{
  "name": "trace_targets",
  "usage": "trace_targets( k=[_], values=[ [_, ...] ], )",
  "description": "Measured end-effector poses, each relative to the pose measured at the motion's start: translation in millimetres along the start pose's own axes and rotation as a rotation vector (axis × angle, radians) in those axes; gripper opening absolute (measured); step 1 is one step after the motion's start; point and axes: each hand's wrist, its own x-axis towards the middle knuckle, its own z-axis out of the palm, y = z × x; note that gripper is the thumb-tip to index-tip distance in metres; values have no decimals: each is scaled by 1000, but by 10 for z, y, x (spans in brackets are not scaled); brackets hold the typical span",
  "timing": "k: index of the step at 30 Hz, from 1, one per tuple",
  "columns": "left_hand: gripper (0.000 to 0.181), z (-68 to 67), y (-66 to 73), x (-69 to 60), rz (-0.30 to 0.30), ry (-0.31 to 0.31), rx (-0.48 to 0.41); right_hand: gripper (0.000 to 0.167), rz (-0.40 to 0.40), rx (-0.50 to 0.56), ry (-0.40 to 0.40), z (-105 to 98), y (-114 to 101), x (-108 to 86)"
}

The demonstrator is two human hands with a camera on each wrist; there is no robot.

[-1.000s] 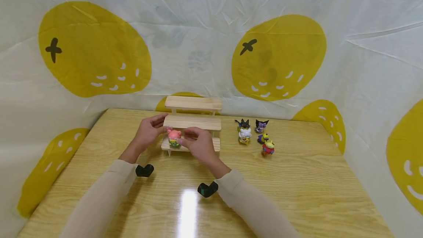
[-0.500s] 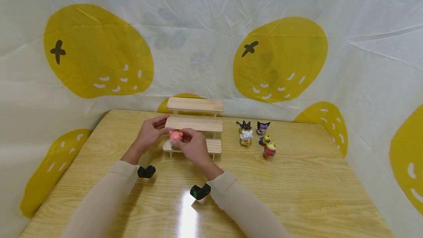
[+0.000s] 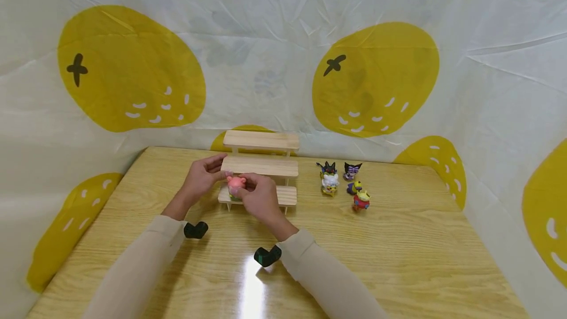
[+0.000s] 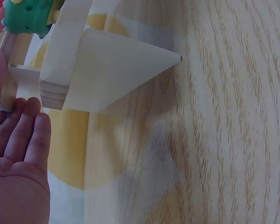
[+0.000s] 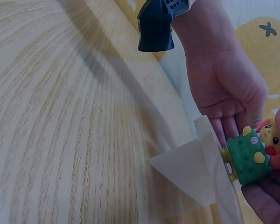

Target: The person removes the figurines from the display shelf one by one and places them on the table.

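Note:
A small figurine [image 3: 236,182] with a pink hooded head stands on the lowest step of a wooden tiered stand [image 3: 261,166], near its left end. The right wrist view shows the figurine's green body [image 5: 247,161] and yellow face, its feet at the board. My right hand [image 3: 262,198] pinches the figurine from the right, hiding part of its body. At the stand's left side is my left hand [image 3: 200,181], its thumb close to the figurine's head. In the left wrist view, the fingers [image 4: 25,135] lie extended beside the step ends; whether the thumb touches the figurine, I cannot tell.
Several other figurines stand right of the stand: a black-eared one [image 3: 352,171], a white-headed one [image 3: 330,184] and a red-bodied one [image 3: 362,201] among them. Behind the wooden table [image 3: 398,260] hangs a white cloth [image 3: 266,63] with yellow fruit prints.
Over the first half second my right hand moved left, farther around the figurine, covering more of its body. The left hand stayed by the stand. Since then, hardly anything has moved.

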Motion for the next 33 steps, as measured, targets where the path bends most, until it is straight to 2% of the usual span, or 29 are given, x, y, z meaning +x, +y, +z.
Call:
trace_targets(
  k=[4, 11, 21, 33],
  values=[
    [65, 3, 4, -5, 0, -7, 25, 32, 14, 14, 4, -26, -14, -23],
    [65, 8, 17, -11, 6, -2, 64, 28, -15, 24, 6, -73, -13, -45],
    [68, 14, 44, -18, -21, 16, 78, 25, -19, -16, 0, -177, -31, -89],
    [67, 8, 54, -28, -16, -4, 75, 27, 5, -8, 17, -334, -13, -144]
  ],
)
